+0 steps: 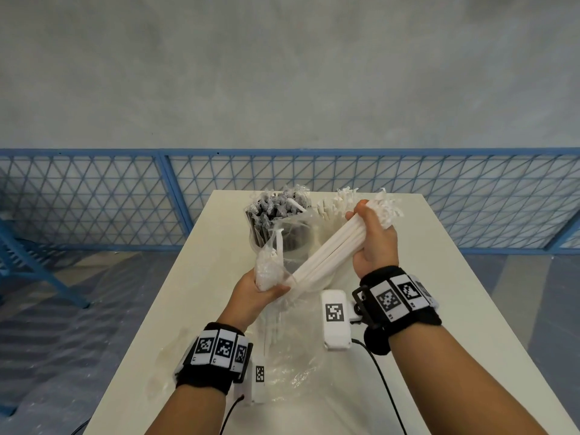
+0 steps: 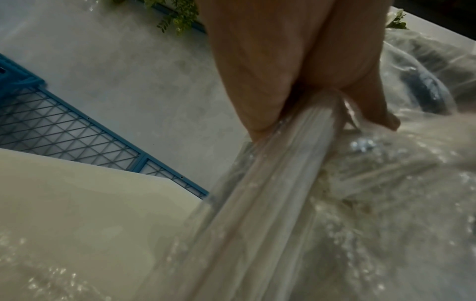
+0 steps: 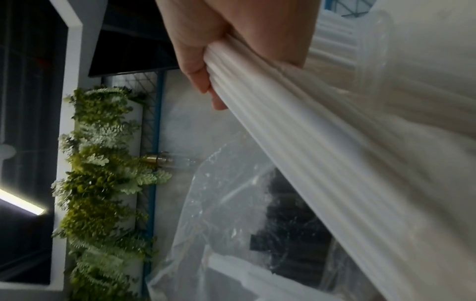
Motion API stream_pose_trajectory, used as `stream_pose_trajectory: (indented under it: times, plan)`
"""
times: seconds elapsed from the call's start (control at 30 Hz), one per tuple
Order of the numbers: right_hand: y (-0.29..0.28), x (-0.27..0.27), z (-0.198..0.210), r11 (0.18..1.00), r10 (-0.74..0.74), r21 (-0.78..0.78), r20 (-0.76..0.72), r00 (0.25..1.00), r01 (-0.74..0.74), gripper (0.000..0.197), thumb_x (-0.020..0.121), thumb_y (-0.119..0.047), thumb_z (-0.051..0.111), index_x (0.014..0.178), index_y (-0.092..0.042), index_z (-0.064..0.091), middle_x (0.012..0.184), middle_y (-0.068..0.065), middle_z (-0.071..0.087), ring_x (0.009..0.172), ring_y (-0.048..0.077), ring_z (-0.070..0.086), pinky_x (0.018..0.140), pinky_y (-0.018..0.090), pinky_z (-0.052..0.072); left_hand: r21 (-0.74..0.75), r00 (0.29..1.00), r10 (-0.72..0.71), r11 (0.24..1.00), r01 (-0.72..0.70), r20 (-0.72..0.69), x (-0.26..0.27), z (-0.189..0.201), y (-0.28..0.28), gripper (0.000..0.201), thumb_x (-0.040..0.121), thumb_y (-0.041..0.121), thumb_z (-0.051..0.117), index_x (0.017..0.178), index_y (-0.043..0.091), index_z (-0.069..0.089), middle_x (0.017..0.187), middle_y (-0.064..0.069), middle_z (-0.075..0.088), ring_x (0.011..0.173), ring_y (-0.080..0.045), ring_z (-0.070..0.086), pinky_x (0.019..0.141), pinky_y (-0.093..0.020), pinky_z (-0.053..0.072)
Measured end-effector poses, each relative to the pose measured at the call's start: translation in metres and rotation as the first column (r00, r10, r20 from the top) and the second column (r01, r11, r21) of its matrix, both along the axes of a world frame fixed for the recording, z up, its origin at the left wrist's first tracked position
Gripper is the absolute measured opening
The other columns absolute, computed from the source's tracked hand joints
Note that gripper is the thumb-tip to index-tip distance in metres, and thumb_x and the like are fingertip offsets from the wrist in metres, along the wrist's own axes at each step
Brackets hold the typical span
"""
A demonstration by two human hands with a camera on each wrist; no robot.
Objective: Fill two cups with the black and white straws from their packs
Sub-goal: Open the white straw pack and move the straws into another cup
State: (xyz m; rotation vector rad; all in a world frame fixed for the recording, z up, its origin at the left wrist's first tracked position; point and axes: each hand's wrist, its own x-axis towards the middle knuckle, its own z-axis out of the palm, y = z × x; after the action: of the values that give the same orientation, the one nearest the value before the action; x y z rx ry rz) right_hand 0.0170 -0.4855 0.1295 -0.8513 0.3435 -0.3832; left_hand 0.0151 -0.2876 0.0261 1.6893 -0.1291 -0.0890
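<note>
**White straws gripped above the bench**

A bundle of white straws (image 1: 323,255) is gripped by the right hand (image 1: 373,243), fingers curled round it. Its near end and the clear pack (image 1: 266,271) are pinched by the left hand (image 1: 257,293). Black straws (image 1: 276,215) are stood in a far cup (image 1: 298,243) on the bench (image 1: 439,277).

Both forearms are bare, with no sleeves. Each wrist wears a wide black fabric wristband (image 1: 405,301) faced with a row of white square tags printed with black pixel-pattern markers; the left wristband (image 1: 215,356) looks the same. A white box-shaped camera unit (image 1: 335,318) bearing one such marker is clipped beside each band, and a thin black cable (image 1: 384,383) trails from each.
</note>
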Motion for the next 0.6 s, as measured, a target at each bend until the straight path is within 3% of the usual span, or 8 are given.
stream_pose_trajectory:
  times: [0.13,0.23,0.3,0.37,0.47,0.6]
  plan:
    - [0.001,-0.005,-0.008,0.997,0.069,-0.042,-0.005,0.998,-0.069,0.012,0.081,-0.007,0.067,0.087,-0.017,0.063,0.079,-0.001,0.068,0.074,0.012,0.067,0.065,0.024,0.055,-0.058,1.000,0.025,0.998,-0.025,0.004,0.000,0.000,-0.003,0.037,0.067,0.015,0.079,0.100,0.002,0.068,0.090,-0.006,0.071,0.084,-0.015,0.066,0.067,-0.013,0.050]
    - [0.003,-0.012,-0.012,0.985,0.116,-0.128,0.005,0.993,-0.115,0.015,0.082,-0.003,0.065,0.083,-0.018,0.062,0.066,-0.006,0.068,0.070,0.012,0.065,0.067,0.026,0.055,-0.094,0.999,0.032,0.995,-0.033,-0.012,-0.001,0.002,-0.003,0.052,0.054,0.032,0.079,0.096,0.002,0.069,0.090,-0.005,0.072,0.083,-0.012,0.067,0.070,-0.016,0.051]
    - [-0.004,-0.013,-0.007,0.997,0.048,-0.066,0.017,0.999,-0.047,0.012,0.084,-0.005,0.063,0.082,-0.017,0.062,0.065,-0.005,0.068,0.069,0.012,0.064,0.069,0.028,0.055,-0.055,1.000,0.025,0.998,-0.026,-0.011,-0.002,0.004,-0.003,0.041,0.063,0.021,0.081,0.098,0.003,0.069,0.089,-0.004,0.072,0.085,-0.014,0.066,0.073,-0.019,0.049]
    - [-0.016,-0.012,0.003,0.999,-0.051,-0.013,0.020,0.999,0.051,0.008,0.084,-0.007,0.063,0.086,-0.014,0.062,0.075,0.001,0.067,0.073,0.013,0.066,0.069,0.030,0.056,-0.024,0.998,0.057,0.998,-0.057,-0.007,-0.003,0.006,-0.004,0.031,0.073,0.010,0.077,0.102,0.005,0.067,0.091,-0.002,0.070,0.086,-0.015,0.065,0.074,-0.021,0.048]
    - [-0.035,-0.010,0.017,0.983,-0.179,0.036,0.037,0.983,0.177,0.010,0.081,-0.007,0.066,0.091,-0.009,0.062,0.084,0.005,0.066,0.075,0.011,0.068,0.062,0.025,0.055,-0.018,0.995,0.099,0.995,-0.099,0.008,-0.002,0.009,-0.005,0.032,0.076,0.007,0.074,0.106,0.009,0.064,0.092,0.000,0.068,0.087,-0.014,0.063,0.073,-0.020,0.048]
    - [-0.049,-0.013,0.031,0.939,-0.343,0.063,0.121,0.932,0.337,0.006,0.082,-0.007,0.063,0.080,-0.011,0.058,0.062,-0.004,0.065,0.063,0.010,0.065,0.061,0.025,0.052,-0.008,0.990,0.142,0.990,-0.142,0.022,-0.001,0.012,-0.007,0.028,0.077,0.010,0.073,0.103,0.010,0.063,0.086,0.005,0.066,0.083,-0.010,0.062,0.071,-0.019,0.047]
